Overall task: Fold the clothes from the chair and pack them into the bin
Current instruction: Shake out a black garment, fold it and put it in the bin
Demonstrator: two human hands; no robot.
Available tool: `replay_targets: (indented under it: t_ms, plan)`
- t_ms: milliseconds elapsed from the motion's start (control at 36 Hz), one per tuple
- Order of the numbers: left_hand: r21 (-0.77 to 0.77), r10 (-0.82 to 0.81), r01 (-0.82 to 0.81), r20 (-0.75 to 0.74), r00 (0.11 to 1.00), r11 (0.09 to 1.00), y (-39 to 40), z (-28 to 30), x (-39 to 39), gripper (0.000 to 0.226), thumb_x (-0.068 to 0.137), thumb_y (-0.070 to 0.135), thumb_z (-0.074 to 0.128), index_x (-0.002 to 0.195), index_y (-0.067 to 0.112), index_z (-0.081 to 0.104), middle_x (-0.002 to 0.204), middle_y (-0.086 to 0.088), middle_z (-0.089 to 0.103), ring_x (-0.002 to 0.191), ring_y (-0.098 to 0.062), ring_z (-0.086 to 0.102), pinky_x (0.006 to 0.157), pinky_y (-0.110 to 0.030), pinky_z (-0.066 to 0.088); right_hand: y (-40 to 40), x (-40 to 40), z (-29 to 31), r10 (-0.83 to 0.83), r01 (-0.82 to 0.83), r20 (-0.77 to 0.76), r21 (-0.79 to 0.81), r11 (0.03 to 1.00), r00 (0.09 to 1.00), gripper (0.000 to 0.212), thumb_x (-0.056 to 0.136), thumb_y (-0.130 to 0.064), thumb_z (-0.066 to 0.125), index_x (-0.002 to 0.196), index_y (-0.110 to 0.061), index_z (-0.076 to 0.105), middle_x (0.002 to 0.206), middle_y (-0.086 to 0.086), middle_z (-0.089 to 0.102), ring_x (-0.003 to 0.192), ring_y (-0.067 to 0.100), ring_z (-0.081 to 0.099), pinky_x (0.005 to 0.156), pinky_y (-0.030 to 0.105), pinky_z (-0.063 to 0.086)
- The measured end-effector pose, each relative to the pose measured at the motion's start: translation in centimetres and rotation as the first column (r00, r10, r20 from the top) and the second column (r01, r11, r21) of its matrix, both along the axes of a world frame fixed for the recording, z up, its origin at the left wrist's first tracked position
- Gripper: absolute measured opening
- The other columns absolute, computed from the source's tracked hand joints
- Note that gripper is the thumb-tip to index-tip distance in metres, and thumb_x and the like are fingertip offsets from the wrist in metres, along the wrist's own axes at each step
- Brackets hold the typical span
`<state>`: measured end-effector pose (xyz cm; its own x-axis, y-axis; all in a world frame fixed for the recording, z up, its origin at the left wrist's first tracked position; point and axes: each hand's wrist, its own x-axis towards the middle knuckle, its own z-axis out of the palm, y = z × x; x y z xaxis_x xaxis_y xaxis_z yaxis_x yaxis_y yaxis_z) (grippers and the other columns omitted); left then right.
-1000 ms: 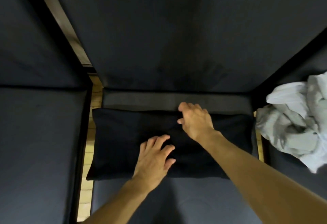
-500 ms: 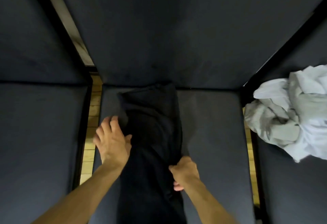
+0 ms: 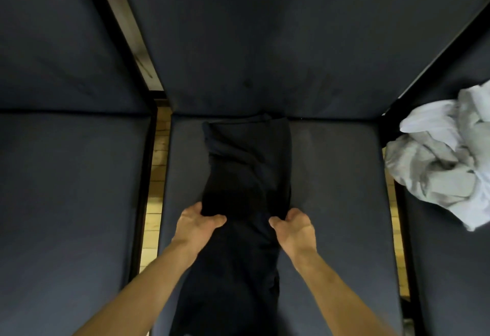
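Setting: dark navy upholstered seat cushion [image 3: 331, 203] under the work, its upright backrest [image 3: 265, 43] beyond, more cushions either side with strips of wooden floor [image 3: 156, 189] showing in the gaps.
Black garment: a long, narrow folded strip [image 3: 246, 176] lying lengthwise down the middle of the seat cushion, far end against the backrest, near end running off the cushion's front edge toward the person.
Left hand: the left hand [image 3: 197, 223] grips the strip's left edge about halfway along, thumb on top, fingers tucked under the cloth.
Right hand: the right hand [image 3: 293, 225] pinches the opposite edge at the same level, fingers curled into the fabric.
Waiting pile: crumpled white clothes [image 3: 445, 166] on the cushion to the right of the seat cushion.
Bin: not in view.
Doing it well: probably a crosswise fold comes next (judging by the matched grips); keep both hands level, lift together, line the edges up squarely, then smooth the wrinkles near the far end.
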<state>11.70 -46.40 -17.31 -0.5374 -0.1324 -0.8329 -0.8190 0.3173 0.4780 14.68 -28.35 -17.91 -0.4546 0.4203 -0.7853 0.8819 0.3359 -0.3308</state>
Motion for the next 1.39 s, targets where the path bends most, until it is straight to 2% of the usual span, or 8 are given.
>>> replay_targets:
  t_ms: [167,417,583,806,917,1111,1250,1389]
  plan:
    - [0.116,0.108,-0.103,-0.038,0.993,0.988,-1.3,0.9,1.6,0.023,0.081,0.007,0.071,0.096,0.021,0.061,0.093,-0.002,0.069,0.087,-0.017,0.065,0.065,-0.025,0.051,-0.7,1.1,1.2,-0.194,0.154,-0.165,-0.226,0.962,0.967,0.018,0.093,-0.024,0.055,0.094,-0.007,0.047,0.083,0.004,0.055,0.070,0.014,0.053,0.058,0.023,0.045]
    - [0.377,0.232,-0.259,0.118,0.966,0.889,-2.1,1.4,1.8,0.026,0.088,0.012,0.060,0.113,0.007,0.059,0.108,-0.014,0.069,0.103,-0.029,0.065,0.086,-0.039,0.051,-0.2,2.7,1.2,-0.230,0.142,-0.181,-0.402,0.905,0.956,0.044,0.088,-0.006,0.064,0.125,-0.013,0.041,0.098,-0.010,0.059,0.088,-0.001,0.057,0.067,0.012,0.048]
    - [0.271,0.203,-0.194,-0.006,0.979,0.943,-1.9,2.6,2.3,0.021,0.082,0.011,0.069,0.103,0.012,0.066,0.098,-0.007,0.073,0.096,-0.024,0.068,0.079,-0.036,0.054,1.2,3.0,2.6,-0.287,0.167,-0.254,-0.407,0.898,0.924,0.047,0.094,-0.013,0.057,0.136,-0.018,0.037,0.092,-0.013,0.057,0.092,0.002,0.058,0.084,0.022,0.049]
    - [0.392,0.275,-0.202,-0.141,0.951,0.898,-0.6,9.5,1.9,0.020,0.085,0.011,0.065,0.104,0.007,0.061,0.103,-0.011,0.071,0.099,-0.026,0.066,0.089,-0.042,0.052,3.3,2.6,8.6,-0.224,0.032,-0.437,-0.406,0.914,0.871,0.028,0.093,-0.020,0.059,0.101,-0.046,0.064,0.119,0.000,0.061,0.117,0.020,0.055,0.101,0.046,0.046]
    - [0.430,0.291,-0.174,-0.223,0.930,0.886,-0.4,16.5,0.9,0.025,0.087,0.011,0.062,0.110,0.003,0.057,0.111,-0.015,0.067,0.104,-0.028,0.065,0.092,-0.043,0.051,4.0,1.1,16.3,-0.222,-0.006,-0.530,-0.394,0.919,0.818,0.018,0.092,-0.016,0.059,0.091,-0.028,0.072,0.090,-0.008,0.067,0.094,0.015,0.061,0.091,0.038,0.051]
    - [0.414,0.210,0.020,-0.502,0.839,0.910,-0.2,36.1,1.9,0.027,0.089,0.002,0.056,0.114,0.010,0.053,0.108,-0.009,0.067,0.104,-0.027,0.064,0.084,-0.037,0.053,5.5,1.3,35.9,-0.185,-0.132,-0.672,-0.391,0.911,0.718,0.016,0.088,-0.012,0.065,0.089,-0.026,0.073,0.091,-0.002,0.072,0.092,0.016,0.067,0.084,0.048,0.053]
    - [0.261,0.025,0.274,-0.765,0.644,0.925,0.2,51.4,2.2,0.051,0.090,0.001,0.057,0.125,0.038,0.047,0.098,0.029,0.065,0.089,0.016,0.060,0.083,-0.016,0.052,7.2,1.8,51.2,-0.068,-0.279,-0.807,-0.280,0.919,0.587,0.026,0.082,-0.007,0.070,0.099,-0.027,0.071,0.072,-0.003,0.063,0.079,0.019,0.066,0.075,0.044,0.053]
    - [0.023,-0.111,0.288,-0.892,0.438,0.957,0.2,63.7,0.8,0.027,0.087,0.006,0.064,0.093,0.031,0.069,0.101,0.009,0.068,0.096,-0.007,0.064,0.093,-0.026,0.049,7.5,1.7,64.4,0.054,-0.353,-0.898,-0.116,0.928,0.437,0.022,0.085,-0.002,0.065,0.103,-0.014,0.068,0.073,0.000,0.058,0.072,0.009,0.064,0.066,0.028,0.057]
